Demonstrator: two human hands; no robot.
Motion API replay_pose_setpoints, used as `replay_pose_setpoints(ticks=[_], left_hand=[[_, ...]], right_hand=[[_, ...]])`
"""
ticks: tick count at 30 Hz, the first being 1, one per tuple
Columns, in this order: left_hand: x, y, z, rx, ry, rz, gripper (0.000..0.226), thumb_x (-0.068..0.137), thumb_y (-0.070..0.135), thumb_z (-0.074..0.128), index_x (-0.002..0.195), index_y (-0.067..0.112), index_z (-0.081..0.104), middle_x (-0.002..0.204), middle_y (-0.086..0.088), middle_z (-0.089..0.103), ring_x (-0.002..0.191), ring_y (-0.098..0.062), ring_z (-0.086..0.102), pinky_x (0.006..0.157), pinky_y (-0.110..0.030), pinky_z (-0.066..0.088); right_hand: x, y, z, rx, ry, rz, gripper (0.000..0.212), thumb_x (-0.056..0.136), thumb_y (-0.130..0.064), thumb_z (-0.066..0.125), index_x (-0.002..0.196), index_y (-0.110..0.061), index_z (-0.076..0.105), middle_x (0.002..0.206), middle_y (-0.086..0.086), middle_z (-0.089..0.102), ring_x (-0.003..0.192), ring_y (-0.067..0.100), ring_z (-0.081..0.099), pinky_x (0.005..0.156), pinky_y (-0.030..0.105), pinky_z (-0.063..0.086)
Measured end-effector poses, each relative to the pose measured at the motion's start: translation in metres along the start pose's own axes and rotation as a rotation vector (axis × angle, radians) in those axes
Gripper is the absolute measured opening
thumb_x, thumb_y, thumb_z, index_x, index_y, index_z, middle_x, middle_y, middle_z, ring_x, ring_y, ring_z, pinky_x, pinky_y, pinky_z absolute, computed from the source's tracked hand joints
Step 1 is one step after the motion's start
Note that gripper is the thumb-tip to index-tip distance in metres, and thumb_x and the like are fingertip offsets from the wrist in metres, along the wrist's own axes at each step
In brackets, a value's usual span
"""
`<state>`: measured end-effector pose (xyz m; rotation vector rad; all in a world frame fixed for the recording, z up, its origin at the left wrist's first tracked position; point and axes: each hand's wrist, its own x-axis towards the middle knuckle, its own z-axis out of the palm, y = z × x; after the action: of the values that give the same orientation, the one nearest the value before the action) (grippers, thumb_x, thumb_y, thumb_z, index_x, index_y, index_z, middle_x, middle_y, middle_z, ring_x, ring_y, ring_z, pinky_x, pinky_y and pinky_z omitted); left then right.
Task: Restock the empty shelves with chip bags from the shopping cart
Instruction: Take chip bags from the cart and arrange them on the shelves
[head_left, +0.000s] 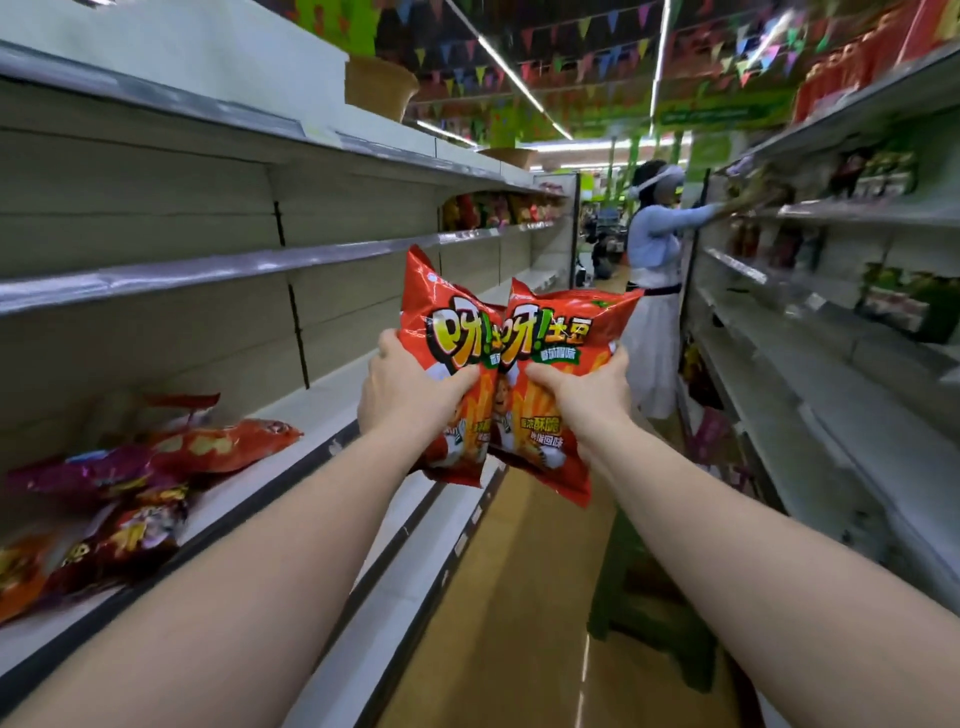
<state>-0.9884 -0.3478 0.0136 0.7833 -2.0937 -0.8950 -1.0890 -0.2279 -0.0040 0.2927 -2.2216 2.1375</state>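
Hands (498, 395) around crinkly red bags (506, 374)

On the left of the frame, the middle shelf (218, 270) is bare along its length. The shelf below (322, 400) has open room at its far part; a heap of chip bags (130, 488) blocks its near part, lower left.

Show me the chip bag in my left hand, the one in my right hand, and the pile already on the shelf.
left bag (441, 322): head view, upper front.
right bag (566, 332): head view, printed front.
shelf pile (218, 441): head view, topmost red bag.
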Motion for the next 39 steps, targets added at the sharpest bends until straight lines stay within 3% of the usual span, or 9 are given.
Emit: replay_pose_setpoints(ticks=[12, 29, 35, 39], left_hand=[[0.162, 0.015, 0.153, 0.029, 0.082, -0.007, 0.081, 0.074, 0.050, 0.073, 0.133, 0.014, 0.033, 0.128, -0.006, 0.052, 0.115, -0.025, 0.053, 0.084, -0.035, 0.043], [0.442, -0.017, 0.274, -0.022, 0.139, 0.054, 0.087, 0.072, 0.050, 0.075, 0.137, 0.011, 0.032, 0.132, -0.008, 0.050, 0.119, -0.027, 0.050, 0.096, -0.042, 0.044], [0.556, -0.020, 0.309, -0.022, 0.126, 0.096, 0.082, 0.072, 0.050, 0.074, 0.134, 0.013, 0.035, 0.130, -0.007, 0.052, 0.117, -0.026, 0.052, 0.087, -0.035, 0.043], [0.609, -0.018, 0.339, -0.025, 0.101, 0.096, 0.084, 0.072, 0.051, 0.074, 0.134, 0.012, 0.033, 0.131, -0.008, 0.052, 0.118, -0.028, 0.052, 0.090, -0.039, 0.045]], right_hand=[[0.232, 0.034, 0.051, 0.031, -0.090, -0.024, 0.096, 0.069, -0.033, 0.081, 0.142, -0.020, 0.021, 0.127, 0.007, 0.055, 0.114, 0.031, 0.055, 0.096, 0.052, 0.046], [0.492, 0.047, 0.203, 0.047, -0.100, -0.095, 0.098, 0.069, -0.034, 0.080, 0.143, -0.021, 0.017, 0.125, 0.007, 0.055, 0.112, 0.031, 0.056, 0.095, 0.053, 0.046], [0.582, 0.040, 0.260, 0.073, -0.053, -0.095, 0.091, 0.069, -0.032, 0.081, 0.139, -0.020, 0.025, 0.123, 0.005, 0.057, 0.112, 0.029, 0.057, 0.096, 0.052, 0.045], [0.636, 0.041, 0.278, 0.094, -0.046, -0.101, 0.089, 0.069, -0.030, 0.081, 0.138, -0.022, 0.025, 0.123, 0.004, 0.057, 0.111, 0.027, 0.057, 0.096, 0.052, 0.046]])
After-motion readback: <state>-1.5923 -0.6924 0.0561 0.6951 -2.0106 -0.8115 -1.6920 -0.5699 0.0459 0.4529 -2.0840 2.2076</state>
